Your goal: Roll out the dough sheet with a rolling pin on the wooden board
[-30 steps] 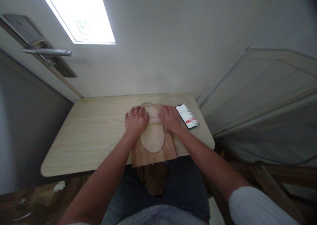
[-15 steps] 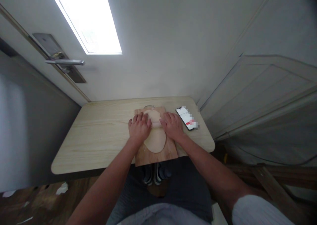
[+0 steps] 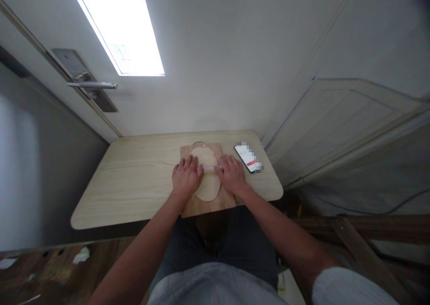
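Note:
A sheet of pale dough, flattened into a long oval, lies on a wooden cutting board. Across the dough runs a light rolling pin, with only its middle showing between my hands. My left hand is closed over the pin's left end, and my right hand over its right end. Both hands cover the ends of the pin. The board has a metal ring handle at its far edge, and its near edge juts slightly past the table's front.
The board rests on a light wood-grain table with rounded corners. A phone with a lit screen lies right of my right hand. Behind the table stands a white door with a metal handle. Crumpled paper lies on the floor at left.
The view has shifted slightly, so the table and phone sit a little further left. Both hands remain on the rolling pin over the dough, at nearly the same place.

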A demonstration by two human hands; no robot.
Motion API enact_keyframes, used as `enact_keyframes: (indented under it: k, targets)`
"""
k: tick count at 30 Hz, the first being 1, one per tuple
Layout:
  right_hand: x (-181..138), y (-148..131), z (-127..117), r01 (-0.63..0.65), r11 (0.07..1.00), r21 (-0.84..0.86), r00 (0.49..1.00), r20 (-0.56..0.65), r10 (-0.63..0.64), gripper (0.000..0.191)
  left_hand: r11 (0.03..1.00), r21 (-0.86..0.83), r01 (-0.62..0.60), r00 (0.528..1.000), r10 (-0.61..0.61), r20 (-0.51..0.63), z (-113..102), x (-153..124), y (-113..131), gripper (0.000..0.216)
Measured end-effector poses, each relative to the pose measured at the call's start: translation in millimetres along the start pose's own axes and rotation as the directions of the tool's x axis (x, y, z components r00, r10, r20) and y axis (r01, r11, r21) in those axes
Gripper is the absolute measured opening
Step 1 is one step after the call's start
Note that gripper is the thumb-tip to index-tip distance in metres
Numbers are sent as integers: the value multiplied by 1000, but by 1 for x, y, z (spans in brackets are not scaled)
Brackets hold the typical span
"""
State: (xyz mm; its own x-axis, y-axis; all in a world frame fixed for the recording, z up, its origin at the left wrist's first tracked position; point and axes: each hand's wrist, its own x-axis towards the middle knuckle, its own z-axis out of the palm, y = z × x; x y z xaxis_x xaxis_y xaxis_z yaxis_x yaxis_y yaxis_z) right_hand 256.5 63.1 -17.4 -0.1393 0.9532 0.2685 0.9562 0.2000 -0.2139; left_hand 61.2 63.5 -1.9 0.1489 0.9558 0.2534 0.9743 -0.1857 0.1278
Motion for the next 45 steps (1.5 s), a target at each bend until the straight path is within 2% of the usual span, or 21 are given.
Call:
enact_keyframes:
  k: [9, 14, 17, 22, 29, 33, 37, 45]
  targets:
    - [-2, -3, -9, -44, 998, 42, 998, 50, 42, 48, 999, -34, 1, 1000, -2, -25, -4, -6, -2, 54]
    - [18, -6, -17, -85, 996, 12, 994, 62, 85, 49, 996, -87, 34, 998, -38, -46, -16, 13, -6, 56]
    - [29, -8, -16, -94, 995, -14, 993, 77, 95, 50, 991, -114, 70, 995, -77, -63, -16, 31, -6, 52]
    - [44, -12, -9, -136, 990, -42, 984, 108, 140, 53, 989, -86, 120, 993, -119, 15, -3, 49, -8, 48]
    - [63, -8, -3, -134, 989, -68, 977, 156, 143, 57, 994, -69, 84, 993, -78, 85, 6, 55, -15, 50]
    - [60, -8, -3, -130, 988, -79, 978, 157, 141, 60, 992, -86, 90, 993, -83, 82, 11, 54, -17, 53]
    - [49, -11, -6, -104, 990, -97, 984, 135, 116, 56, 992, -83, 90, 994, -85, 67, 12, 47, -15, 57]
    - [31, -14, -5, -70, 993, -92, 997, 12, 71, 48, 994, -68, 88, 995, -86, 42, 6, 30, -8, 58]
